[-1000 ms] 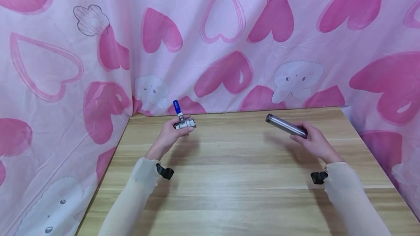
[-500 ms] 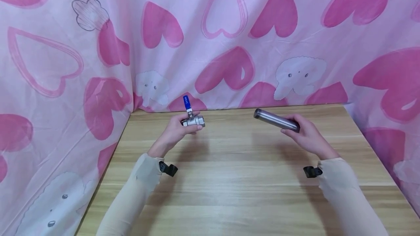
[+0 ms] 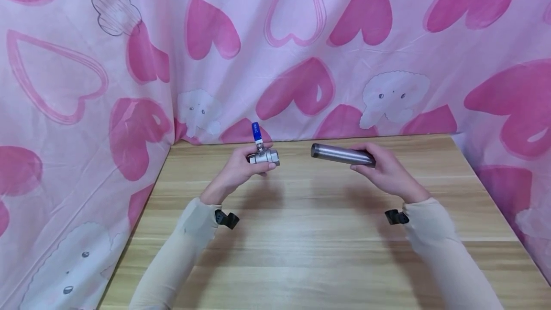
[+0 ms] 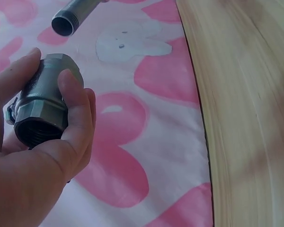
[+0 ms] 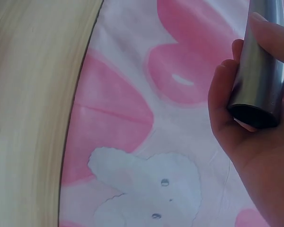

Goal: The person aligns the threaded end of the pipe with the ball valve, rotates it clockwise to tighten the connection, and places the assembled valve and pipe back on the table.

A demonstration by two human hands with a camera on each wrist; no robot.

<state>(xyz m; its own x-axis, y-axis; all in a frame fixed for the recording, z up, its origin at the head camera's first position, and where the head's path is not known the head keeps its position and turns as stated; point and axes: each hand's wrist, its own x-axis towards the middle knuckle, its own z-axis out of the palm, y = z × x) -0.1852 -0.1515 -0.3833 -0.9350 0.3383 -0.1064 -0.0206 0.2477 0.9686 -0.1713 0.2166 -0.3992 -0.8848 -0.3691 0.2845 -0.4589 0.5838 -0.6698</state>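
Note:
A metal ball valve with a blue lever handle is gripped by my left hand, its handle pointing up and away. In the left wrist view, fingers and thumb wrap the valve body, and its threaded opening faces the camera. My right hand holds a steel pipe near one end. The pipe's threaded end points left toward the valve, a short gap apart. Seen from the right wrist, the pipe's hollow near end sits against the palm.
Both hands are above a wood-grain table, their shadows falling on it. A pink curtain printed with hearts hangs behind the table and along both sides. Black straps with small devices are on both wrists.
Both hands have moved toward each other, the valve going right and the pipe left, so the gap between them has narrowed. The pipe now lies closer to level.

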